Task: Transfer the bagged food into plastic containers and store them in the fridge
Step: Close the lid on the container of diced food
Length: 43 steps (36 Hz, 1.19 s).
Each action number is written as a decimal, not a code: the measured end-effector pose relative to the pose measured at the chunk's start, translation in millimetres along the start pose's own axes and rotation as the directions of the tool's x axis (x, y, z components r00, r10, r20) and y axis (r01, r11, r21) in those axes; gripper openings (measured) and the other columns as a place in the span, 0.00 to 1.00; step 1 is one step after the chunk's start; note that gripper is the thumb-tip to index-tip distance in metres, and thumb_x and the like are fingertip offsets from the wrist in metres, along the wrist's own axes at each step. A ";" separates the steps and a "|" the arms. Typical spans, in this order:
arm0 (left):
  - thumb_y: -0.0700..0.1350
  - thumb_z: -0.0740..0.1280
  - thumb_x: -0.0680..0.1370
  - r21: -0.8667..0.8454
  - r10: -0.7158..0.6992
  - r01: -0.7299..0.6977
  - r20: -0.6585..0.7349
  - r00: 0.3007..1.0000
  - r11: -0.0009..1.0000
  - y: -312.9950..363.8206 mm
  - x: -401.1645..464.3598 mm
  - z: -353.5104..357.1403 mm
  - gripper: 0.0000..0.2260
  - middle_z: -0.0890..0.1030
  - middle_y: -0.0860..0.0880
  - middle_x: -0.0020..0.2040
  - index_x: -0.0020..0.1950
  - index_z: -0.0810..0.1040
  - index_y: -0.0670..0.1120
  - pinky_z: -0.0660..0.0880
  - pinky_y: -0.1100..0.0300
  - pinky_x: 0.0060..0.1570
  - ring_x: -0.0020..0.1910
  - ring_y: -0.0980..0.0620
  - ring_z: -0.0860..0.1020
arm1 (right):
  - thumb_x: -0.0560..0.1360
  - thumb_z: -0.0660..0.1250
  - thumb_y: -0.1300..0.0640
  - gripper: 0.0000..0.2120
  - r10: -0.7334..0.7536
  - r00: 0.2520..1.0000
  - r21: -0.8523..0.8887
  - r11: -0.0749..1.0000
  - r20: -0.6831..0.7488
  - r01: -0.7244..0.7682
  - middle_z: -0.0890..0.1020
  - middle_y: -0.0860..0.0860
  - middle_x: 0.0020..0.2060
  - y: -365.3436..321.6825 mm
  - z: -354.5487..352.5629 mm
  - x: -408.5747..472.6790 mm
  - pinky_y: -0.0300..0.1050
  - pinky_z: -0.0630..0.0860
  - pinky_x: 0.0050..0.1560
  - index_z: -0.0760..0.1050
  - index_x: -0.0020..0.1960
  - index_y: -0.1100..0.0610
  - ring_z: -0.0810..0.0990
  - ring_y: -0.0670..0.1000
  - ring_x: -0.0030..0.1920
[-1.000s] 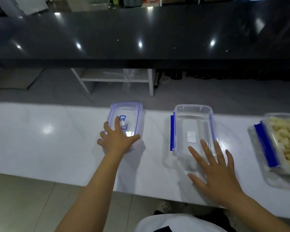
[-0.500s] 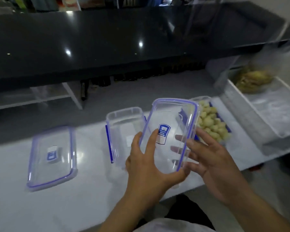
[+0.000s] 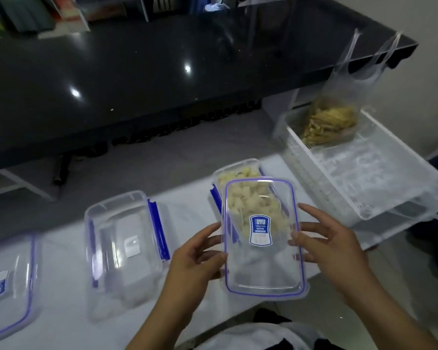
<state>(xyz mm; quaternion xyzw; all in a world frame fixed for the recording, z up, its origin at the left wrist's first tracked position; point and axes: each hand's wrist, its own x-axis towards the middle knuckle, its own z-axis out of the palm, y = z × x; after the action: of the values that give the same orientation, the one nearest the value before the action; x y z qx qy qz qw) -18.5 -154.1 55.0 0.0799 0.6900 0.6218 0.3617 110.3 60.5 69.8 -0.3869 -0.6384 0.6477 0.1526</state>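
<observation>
I hold a clear lid (image 3: 262, 271) with a blue seal and a blue label between both hands, above the white counter. My left hand (image 3: 196, 258) grips its left edge, and my right hand (image 3: 331, 248) grips its right edge. Behind and partly under the lid sits a clear container (image 3: 238, 171) filled with pale yellow food pieces. An empty clear container (image 3: 122, 246) with blue clips stands to the left. A clear plastic bag (image 3: 331, 117) of yellowish food stands in a white tray at the right.
A second lid (image 3: 8, 284) lies flat at the far left of the white counter (image 3: 61, 319). The white tray (image 3: 364, 178) overhangs the counter's right end. A dark glossy countertop (image 3: 162, 66) runs behind, with floor between.
The view has swung right. The lid, first taken from the counter by my left hand, now sits level in both hands in front of the filled container.
</observation>
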 end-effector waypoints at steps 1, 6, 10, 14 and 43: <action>0.32 0.68 0.77 -0.003 -0.010 0.010 -0.013 1.000 1.000 -3.3 2.6 7.9 0.25 0.85 0.52 0.54 0.59 0.82 0.63 0.80 0.59 0.40 0.48 0.48 0.85 | 0.72 0.75 0.65 0.26 -0.028 1.000 -0.064 0.998 -0.003 0.028 0.86 0.52 0.47 6.6 -2.0 8.4 0.55 0.84 0.39 0.79 0.57 0.37 0.86 0.53 0.41; 0.34 0.70 0.76 -0.058 -0.059 0.051 -0.132 0.990 0.997 -15.2 17.8 41.0 0.23 0.85 0.53 0.53 0.64 0.79 0.59 0.81 0.57 0.39 0.49 0.49 0.85 | 0.76 0.71 0.57 0.25 -0.180 0.977 -0.380 0.901 0.113 0.210 0.83 0.32 0.48 24.8 -10.2 45.4 0.35 0.76 0.48 0.74 0.63 0.30 0.82 0.40 0.49; 0.37 0.70 0.77 -0.025 0.009 -0.015 -0.241 0.971 1.000 -12.6 38.1 55.1 0.22 0.85 0.53 0.54 0.67 0.77 0.57 0.81 0.58 0.40 0.50 0.51 0.85 | 0.78 0.68 0.55 0.25 -0.275 0.940 -0.471 0.814 0.202 0.339 0.78 0.38 0.59 23.7 -9.2 77.9 0.34 0.71 0.57 0.70 0.72 0.39 0.74 0.41 0.61; 0.38 0.69 0.78 -0.011 0.037 -0.043 -0.337 0.941 0.999 -7.4 59.8 63.8 0.21 0.85 0.54 0.54 0.67 0.77 0.57 0.82 0.59 0.40 0.52 0.54 0.84 | 0.79 0.65 0.57 0.25 -0.242 0.930 -0.550 0.754 0.276 0.360 0.79 0.54 0.64 18.6 2.1 109.1 0.56 0.69 0.68 0.68 0.75 0.46 0.70 0.59 0.71; 0.41 0.77 0.73 -0.159 -0.369 0.337 -0.259 0.893 0.928 1.2 96.6 41.1 0.41 0.83 0.50 0.56 0.77 0.57 0.62 0.83 0.49 0.43 0.53 0.46 0.83 | 0.74 0.57 0.33 0.37 -0.173 0.765 -0.715 0.275 0.621 0.643 0.42 0.50 0.81 -3.3 29.5 145.7 0.65 0.43 0.75 0.48 0.79 0.42 0.37 0.57 0.79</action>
<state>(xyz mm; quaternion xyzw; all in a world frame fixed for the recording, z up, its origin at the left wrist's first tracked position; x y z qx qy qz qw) -64.3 -66.8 18.9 -0.1570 0.7024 0.5877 0.3695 -6.5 140.9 24.9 -0.0695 -0.9763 0.1964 -0.0588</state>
